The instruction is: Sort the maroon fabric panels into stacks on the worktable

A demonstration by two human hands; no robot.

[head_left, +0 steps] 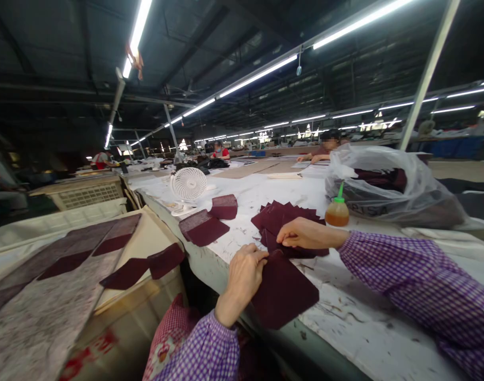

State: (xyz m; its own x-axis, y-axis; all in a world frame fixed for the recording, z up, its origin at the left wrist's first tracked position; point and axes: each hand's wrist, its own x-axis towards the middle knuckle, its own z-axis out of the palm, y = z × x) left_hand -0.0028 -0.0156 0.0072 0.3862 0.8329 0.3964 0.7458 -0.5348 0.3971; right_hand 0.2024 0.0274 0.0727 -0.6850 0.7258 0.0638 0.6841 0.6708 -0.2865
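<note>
My left hand point(244, 275) is closed, pinching the near-left edge of a dark maroon fabric piece point(283, 291) that lies on the white worktable point(345, 317) and overhangs its front edge. My right hand point(305, 234) rests with fingers together on a fanned stack of maroon pieces point(283, 218) just beyond it. Its fingertips press the stack's near edge. Both sleeves are purple check.
More maroon stacks point(204, 227) lie to the left, with a small white fan point(188, 184) behind. An orange bottle with a green cap point(337, 210) and a clear plastic bag point(388, 185) stand at right. Fabric strips lie on a board point(67, 264) at left. Other people work at the far end.
</note>
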